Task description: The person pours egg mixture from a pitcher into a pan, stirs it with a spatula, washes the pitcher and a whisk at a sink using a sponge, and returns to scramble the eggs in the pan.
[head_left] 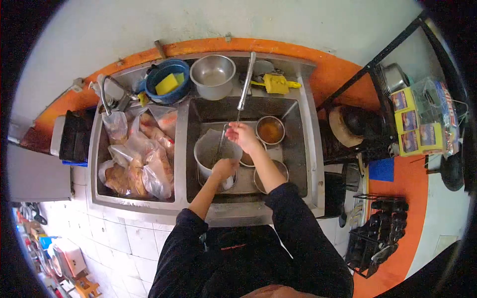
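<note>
My right hand (pixel 242 136) is beneath the spring-necked faucet (pixel 247 82), its curled fingers at the upper end of a long, thin metal utensil (pixel 222 141). The utensil's working end is hidden, so I cannot tell its exact kind. My left hand (pixel 224 169) is closed over the near right side of a large pale pot (pixel 202 151) in the right sink basin; what it grips is hidden. A metal bowl with brownish liquid (pixel 270 130) sits right of my right hand. Another round container (pixel 280 171) lies partly under my right forearm.
The left basin holds several plastic bags of meat (pixel 141 154). Along the back ledge stand a blue tub (pixel 169 92) with yellow sponges, a metal pot (pixel 212 74) and a yellow brush (pixel 276 84). A black rack (pixel 377 233) stands low at right.
</note>
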A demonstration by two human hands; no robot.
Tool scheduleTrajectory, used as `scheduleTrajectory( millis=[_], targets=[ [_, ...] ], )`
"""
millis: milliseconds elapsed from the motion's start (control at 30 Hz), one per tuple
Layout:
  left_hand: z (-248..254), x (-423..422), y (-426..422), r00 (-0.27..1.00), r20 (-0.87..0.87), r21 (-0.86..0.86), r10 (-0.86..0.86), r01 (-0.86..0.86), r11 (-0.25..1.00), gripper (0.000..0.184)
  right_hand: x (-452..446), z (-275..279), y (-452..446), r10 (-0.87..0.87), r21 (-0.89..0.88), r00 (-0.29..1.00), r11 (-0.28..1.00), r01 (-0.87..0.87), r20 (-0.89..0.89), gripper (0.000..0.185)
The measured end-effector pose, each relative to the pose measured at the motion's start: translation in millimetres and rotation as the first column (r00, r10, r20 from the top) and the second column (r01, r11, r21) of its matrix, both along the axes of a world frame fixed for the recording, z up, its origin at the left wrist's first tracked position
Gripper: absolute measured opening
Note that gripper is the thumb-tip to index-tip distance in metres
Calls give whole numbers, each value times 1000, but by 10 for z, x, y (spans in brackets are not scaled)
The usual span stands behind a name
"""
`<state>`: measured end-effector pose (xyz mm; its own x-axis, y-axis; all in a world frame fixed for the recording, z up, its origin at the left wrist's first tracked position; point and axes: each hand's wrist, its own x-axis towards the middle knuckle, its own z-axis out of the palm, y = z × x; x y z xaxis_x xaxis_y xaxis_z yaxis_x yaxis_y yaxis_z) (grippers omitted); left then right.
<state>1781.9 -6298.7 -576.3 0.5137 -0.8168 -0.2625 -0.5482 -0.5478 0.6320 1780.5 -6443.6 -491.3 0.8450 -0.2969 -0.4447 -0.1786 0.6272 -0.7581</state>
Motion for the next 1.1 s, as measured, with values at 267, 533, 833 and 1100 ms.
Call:
scheduleTrajectory(
  millis=[267,533,833,1100],
  targets=[
    [-137,-169,325,950,232,-31,-207,220,975,20,271,1040,-427,62,-483,937,867,121,345,29],
    [245,-171,422,937,237,133,-257,231,964,21,959,682,-296,305,-745,907,667,15,291,16],
    [188,-49,394,943,230,91,-241,226,970,27,879,211,-599,205,-914,967,403,56,150,14],
    [205,-58,410,929,296,120,-223,195,973,27,880,398,-443,250,-832,936,550,74,248,13]
  ],
)
